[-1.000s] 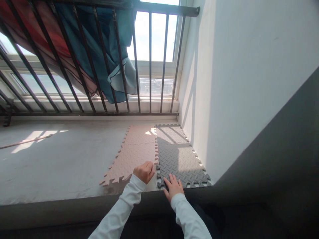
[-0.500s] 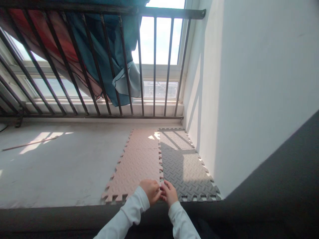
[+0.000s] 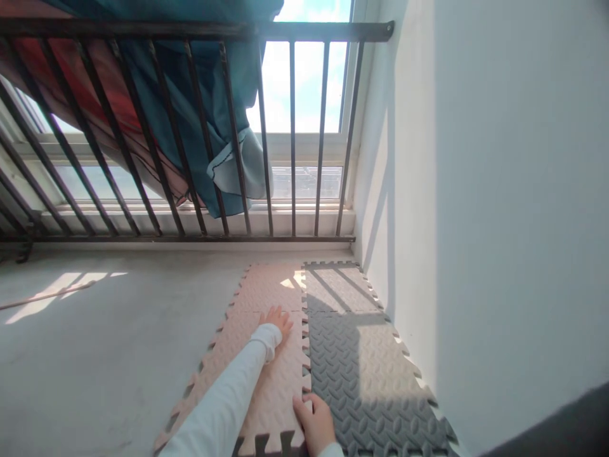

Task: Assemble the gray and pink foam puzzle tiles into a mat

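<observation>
Under left hand (image 3: 276, 322), ridged pink mat (image 3: 281, 384)

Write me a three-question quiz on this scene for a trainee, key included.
1. True or false: the gray mats lie between the pink mats and the white wall.
2. Multiple choice: what is the left hand spread over? a) the gray mats; b) the pink mats; c) the black railing.
3. Short answer: which of the person's hands is at the seam between the two mat colors?

Key: 1. True. 2. b. 3. The right hand.
</observation>
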A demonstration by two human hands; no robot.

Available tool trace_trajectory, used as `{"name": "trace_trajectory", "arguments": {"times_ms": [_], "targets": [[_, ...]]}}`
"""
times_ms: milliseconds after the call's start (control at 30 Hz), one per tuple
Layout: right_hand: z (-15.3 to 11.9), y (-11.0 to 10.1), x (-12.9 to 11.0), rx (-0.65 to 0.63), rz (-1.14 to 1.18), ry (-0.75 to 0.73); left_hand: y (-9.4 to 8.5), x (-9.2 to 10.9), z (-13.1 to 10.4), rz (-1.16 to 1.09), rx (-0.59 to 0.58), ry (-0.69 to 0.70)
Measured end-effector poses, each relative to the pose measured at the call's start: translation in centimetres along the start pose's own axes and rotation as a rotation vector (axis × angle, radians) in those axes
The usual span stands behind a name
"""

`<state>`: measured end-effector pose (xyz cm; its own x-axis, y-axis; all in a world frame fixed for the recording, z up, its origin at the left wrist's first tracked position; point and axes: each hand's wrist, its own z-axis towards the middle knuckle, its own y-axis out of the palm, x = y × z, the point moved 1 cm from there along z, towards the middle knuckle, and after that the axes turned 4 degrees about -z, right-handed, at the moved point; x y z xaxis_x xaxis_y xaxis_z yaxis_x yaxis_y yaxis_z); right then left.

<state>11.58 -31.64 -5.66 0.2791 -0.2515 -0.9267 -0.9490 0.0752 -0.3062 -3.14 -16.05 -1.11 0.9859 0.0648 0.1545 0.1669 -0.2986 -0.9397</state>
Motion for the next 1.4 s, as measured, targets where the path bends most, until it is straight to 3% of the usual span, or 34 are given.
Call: {"name": "trace_trajectory", "arguments": {"times_ms": [367, 933, 1200, 1333, 1400], "targets": [[-1.5, 0.2, -1.2, 0.065, -0.219, -0.108, -0.4, 0.3, -0.5, -0.046, -0.062, -0.051], [-3.1, 1.1, -1.7, 0.088, -0.236, -0.159, -1.2, 0.5, -0.7, -0.046, -0.048, -0.028], [-5.0, 2.7, -0.8, 0.084, -0.207, -0.177, -1.1, 0.6, -0.2, -0.046, -0.038, -0.001], [-5.1, 2.4, -0.8, 0.071, -0.124, -0.137, -0.6, -0.7, 0.0, -0.058, -0.029, 0.014], [-5.0, 2.2, -0.8, 0.055, -0.079, -0.116, -0.4, -2.3, 0.0, -0.041, 0.020, -0.066]]}}
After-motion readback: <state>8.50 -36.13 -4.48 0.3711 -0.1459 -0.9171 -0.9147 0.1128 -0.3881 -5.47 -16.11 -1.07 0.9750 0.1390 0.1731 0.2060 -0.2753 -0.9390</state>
